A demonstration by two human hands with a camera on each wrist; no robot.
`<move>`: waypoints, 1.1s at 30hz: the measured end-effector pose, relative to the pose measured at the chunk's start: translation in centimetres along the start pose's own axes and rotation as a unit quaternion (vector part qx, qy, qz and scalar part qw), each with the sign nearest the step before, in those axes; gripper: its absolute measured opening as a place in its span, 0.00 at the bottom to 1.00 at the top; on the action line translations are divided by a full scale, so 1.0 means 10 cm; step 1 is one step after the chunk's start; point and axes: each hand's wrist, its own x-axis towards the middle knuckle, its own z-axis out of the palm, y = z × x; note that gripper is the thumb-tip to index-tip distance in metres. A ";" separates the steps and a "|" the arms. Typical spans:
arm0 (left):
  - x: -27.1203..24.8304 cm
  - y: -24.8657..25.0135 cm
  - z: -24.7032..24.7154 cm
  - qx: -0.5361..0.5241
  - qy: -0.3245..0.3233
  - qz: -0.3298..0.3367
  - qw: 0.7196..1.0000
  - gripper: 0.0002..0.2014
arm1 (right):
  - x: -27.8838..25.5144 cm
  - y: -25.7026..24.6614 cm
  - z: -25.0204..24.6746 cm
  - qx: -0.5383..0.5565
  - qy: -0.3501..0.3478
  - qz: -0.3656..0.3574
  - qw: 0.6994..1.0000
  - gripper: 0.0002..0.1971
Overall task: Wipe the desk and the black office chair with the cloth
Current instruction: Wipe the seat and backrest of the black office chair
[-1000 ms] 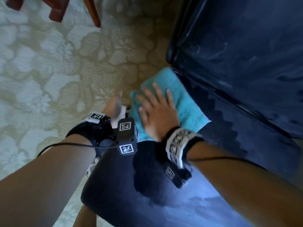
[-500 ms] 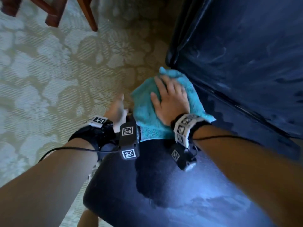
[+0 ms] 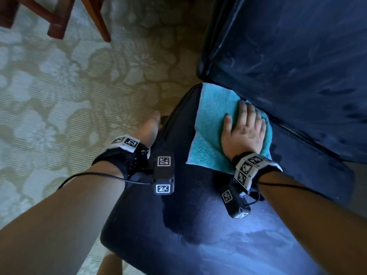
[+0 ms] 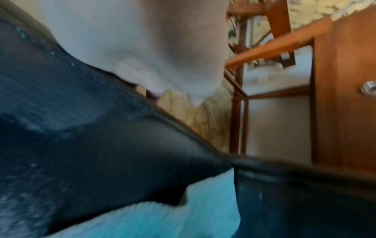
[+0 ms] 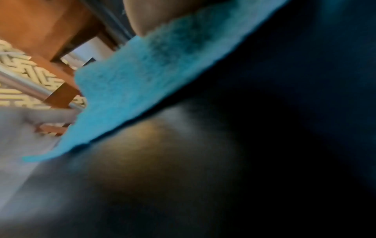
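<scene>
Under the right hand (image 3: 243,133) lay the turquoise cloth (image 3: 210,124), pressed flat on the seat of the black office chair (image 3: 178,225), at the rear corner where the seat met the backrest (image 3: 297,66). I noted the fingers extended and spread over the cloth, their tips pushed toward the seam; the hand carried no grip, only downward pressure through the palm. The right wrist view confirmed the cloth (image 5: 142,80) lying directly on dark upholstery beneath the palm, though that picture was blurred.

My judgement was that the step in hand was wiping the back of the seat. To do it well, the palm should hold even pressure, the cloth should remain flat rather than bunch under the fingers, and the strokes should overlap and reach into the seam, where dust seemed likely to collect. Pale streaks showed on the backrest and front of the seat, so I judged those areas needed attention yet.

The right forearm ran in from the lower right, wrist low and near level with the seat. The left hand (image 3: 151,128) rested at the seat's left edge, apart from the cloth; I could not tell whether its fingers curled round the edge. Beyond lay patterned carpet (image 3: 69,96) and wooden furniture legs (image 3: 57,18). No counter was identifiable with certainty.
</scene>
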 end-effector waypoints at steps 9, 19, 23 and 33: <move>0.43 0.43 0.53 0.318 0.069 0.153 0.933 0.53 | 0.14 -0.09 0.00 0.017 -0.006 -0.164 0.986 0.28; -0.23 0.35 1.37 0.498 0.164 0.288 0.801 0.36 | -0.07 0.60 -0.03 0.026 0.040 0.104 0.993 0.33; -0.28 0.38 1.45 0.545 0.163 0.258 0.781 0.35 | 0.03 0.18 -0.02 0.030 -0.011 -0.054 0.998 0.28; -0.44 0.35 1.62 0.627 0.117 0.357 0.683 0.28 | -0.19 1.24 -0.10 0.021 0.029 0.180 0.983 0.32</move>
